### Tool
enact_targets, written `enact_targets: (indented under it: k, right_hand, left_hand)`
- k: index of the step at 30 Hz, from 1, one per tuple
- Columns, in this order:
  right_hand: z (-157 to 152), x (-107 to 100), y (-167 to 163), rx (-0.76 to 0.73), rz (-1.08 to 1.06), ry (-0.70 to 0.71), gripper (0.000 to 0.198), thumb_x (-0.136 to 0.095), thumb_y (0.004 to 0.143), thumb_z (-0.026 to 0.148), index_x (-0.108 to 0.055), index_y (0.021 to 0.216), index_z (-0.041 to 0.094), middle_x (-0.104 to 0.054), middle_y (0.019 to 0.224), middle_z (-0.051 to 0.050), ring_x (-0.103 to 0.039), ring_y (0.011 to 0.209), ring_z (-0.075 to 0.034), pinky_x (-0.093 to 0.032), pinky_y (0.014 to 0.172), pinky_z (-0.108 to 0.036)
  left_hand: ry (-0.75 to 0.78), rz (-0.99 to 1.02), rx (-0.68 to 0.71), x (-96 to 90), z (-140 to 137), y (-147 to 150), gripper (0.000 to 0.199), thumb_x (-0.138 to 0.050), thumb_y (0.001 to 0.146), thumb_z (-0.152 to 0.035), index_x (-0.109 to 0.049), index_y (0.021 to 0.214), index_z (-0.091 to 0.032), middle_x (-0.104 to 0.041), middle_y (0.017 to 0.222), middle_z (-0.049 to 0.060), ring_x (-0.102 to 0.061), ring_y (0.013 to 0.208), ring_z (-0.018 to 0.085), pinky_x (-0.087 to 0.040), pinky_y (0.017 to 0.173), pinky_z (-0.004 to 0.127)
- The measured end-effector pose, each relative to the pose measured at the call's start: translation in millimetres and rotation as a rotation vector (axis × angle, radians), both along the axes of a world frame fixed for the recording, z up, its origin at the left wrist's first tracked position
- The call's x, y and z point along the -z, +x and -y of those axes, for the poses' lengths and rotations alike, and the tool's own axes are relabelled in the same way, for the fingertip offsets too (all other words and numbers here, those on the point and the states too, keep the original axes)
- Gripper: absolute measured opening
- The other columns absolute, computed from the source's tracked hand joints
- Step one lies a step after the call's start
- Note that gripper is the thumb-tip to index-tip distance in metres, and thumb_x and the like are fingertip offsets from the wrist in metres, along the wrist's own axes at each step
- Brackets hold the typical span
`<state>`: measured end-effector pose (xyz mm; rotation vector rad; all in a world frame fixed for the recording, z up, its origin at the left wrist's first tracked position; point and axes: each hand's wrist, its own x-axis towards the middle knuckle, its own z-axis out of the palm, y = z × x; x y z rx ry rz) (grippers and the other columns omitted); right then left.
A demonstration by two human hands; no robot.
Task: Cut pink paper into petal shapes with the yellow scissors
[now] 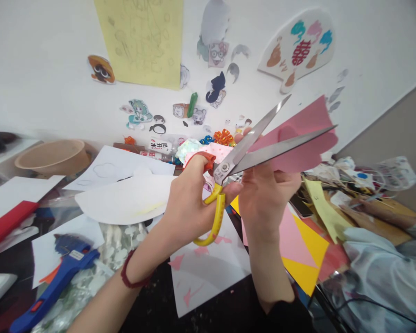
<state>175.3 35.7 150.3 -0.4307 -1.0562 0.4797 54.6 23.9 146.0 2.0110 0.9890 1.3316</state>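
My left hand point(189, 203), with a dark red cord round its wrist, grips scissors point(225, 167) by their yellow and orange handles. The two blades are spread apart and point up to the right. A pink paper piece point(307, 118) with a scalloped edge is pinched in my right hand point(266, 199), behind the blades. The lower blade crosses in front of the paper; whether the paper lies between the blades, I cannot tell. Beneath both hands is a white sheet point(218, 270) with several small pink paper scraps point(187, 296) on it.
At the left lie a blue glue gun point(69, 273), a white paper cutout point(118, 199) and a tan bowl point(52, 157). Pink paper point(296, 243) overlaps yellow paper point(307, 273) on the right. Another person's hand point(377, 212) is further right. Stickers cover the wall behind.
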Motion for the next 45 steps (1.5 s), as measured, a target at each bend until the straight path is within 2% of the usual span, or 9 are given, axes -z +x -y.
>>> enact_targets:
  k: [4, 7, 11, 17, 22, 28, 32, 35, 45]
  right_hand:
    - [1, 0, 0, -0.002, -0.005, -0.008, 0.013, -0.076, 0.081, 0.029, -0.072, 0.094, 0.027, -0.076, 0.092, -0.001, -0.077, 0.088, -0.023, -0.063, 0.09, -0.046]
    - [1, 0, 0, 0.045, 0.04, -0.013, 0.013, -0.075, 0.082, 0.033, -0.072, 0.093, 0.027, -0.076, 0.089, -0.001, -0.076, 0.088, -0.023, -0.062, 0.094, -0.048]
    - [-1, 0, 1, 0.071, 0.055, 0.044, 0.012, -0.076, 0.082, 0.033, -0.075, 0.094, 0.032, -0.075, 0.085, 0.002, -0.076, 0.084, -0.022, -0.064, 0.089, -0.045]
    - [-5, 0, 8, 0.099, 0.069, 0.11, 0.013, -0.079, 0.079, 0.032, -0.075, 0.092, 0.031, -0.072, 0.083, 0.001, -0.075, 0.087, -0.023, -0.065, 0.083, -0.045]
    - [-8, 1, 13, 0.142, 0.103, 0.129, 0.012, -0.079, 0.079, 0.034, -0.075, 0.091, 0.031, -0.072, 0.084, 0.001, -0.074, 0.086, -0.023, -0.065, 0.083, -0.047]
    - [-8, -1, 15, 0.14, 0.065, 0.182, 0.017, -0.082, 0.075, 0.025, -0.076, 0.091, 0.03, -0.071, 0.085, 0.002, -0.073, 0.086, -0.021, -0.064, 0.083, -0.044]
    - [-6, 0, 18, 0.136, 0.006, 0.127, 0.015, -0.084, 0.071, 0.02, -0.073, 0.079, 0.027, -0.068, 0.085, 0.002, -0.071, 0.086, -0.021, -0.064, 0.081, -0.045]
    - [-6, 0, 20, 0.175, 0.013, 0.102, 0.021, -0.087, 0.067, 0.025, -0.066, 0.069, 0.024, -0.063, 0.077, 0.002, -0.071, 0.089, -0.023, -0.064, 0.081, -0.047]
    - [-3, -1, 25, 0.208, 0.066, 0.101, 0.022, -0.086, 0.069, 0.023, -0.066, 0.078, 0.022, -0.062, 0.076, 0.001, -0.068, 0.083, -0.022, -0.063, 0.08, -0.046]
  left_hand:
    - [0.009, -0.012, -0.014, 0.0, 0, -1, 0.033, -0.056, 0.088, -0.049, -0.047, 0.097, -0.019, -0.053, 0.088, 0.001, -0.044, 0.072, 0.015, -0.035, 0.066, 0.034]
    - [0.014, -0.019, -0.016, -0.2, 0, -3, 0.032, -0.056, 0.087, -0.048, -0.046, 0.095, -0.019, -0.052, 0.087, 0.001, -0.043, 0.071, 0.015, -0.034, 0.066, 0.034]
    - [0.014, -0.03, -0.022, -0.9, 0, -5, 0.034, -0.058, 0.086, -0.05, -0.044, 0.089, -0.02, -0.05, 0.084, 0.0, -0.04, 0.069, 0.014, -0.032, 0.064, 0.033]
    - [-0.006, -0.061, -0.047, -3.4, 1, -7, 0.038, -0.063, 0.084, -0.052, -0.04, 0.084, -0.022, -0.048, 0.08, -0.002, -0.039, 0.068, 0.014, -0.033, 0.063, 0.032]
    - [0.006, -0.089, -0.07, -3.0, 2, -8, 0.04, -0.065, 0.083, -0.053, -0.04, 0.084, -0.022, -0.046, 0.079, -0.002, -0.038, 0.067, 0.014, -0.032, 0.062, 0.032]
    - [-0.01, -0.096, -0.038, -3.0, 1, -9, 0.041, -0.064, 0.084, -0.056, -0.041, 0.089, -0.022, -0.049, 0.083, -0.001, -0.04, 0.069, 0.014, -0.033, 0.062, 0.031]
    - [-0.011, -0.102, -0.051, -4.5, 2, -9, 0.043, -0.066, 0.082, -0.056, -0.04, 0.089, -0.022, -0.05, 0.084, 0.0, -0.039, 0.068, 0.014, -0.034, 0.061, 0.03]
    - [0.012, -0.117, -0.057, -4.1, 2, -10, 0.041, -0.066, 0.083, -0.054, -0.04, 0.089, -0.022, -0.048, 0.082, -0.002, -0.035, 0.065, 0.013, -0.034, 0.06, 0.029]
    - [0.008, -0.107, -0.04, -3.1, 1, -11, 0.042, -0.067, 0.082, -0.053, -0.039, 0.084, -0.022, -0.045, 0.08, -0.002, -0.037, 0.069, 0.014, -0.041, 0.064, 0.031]
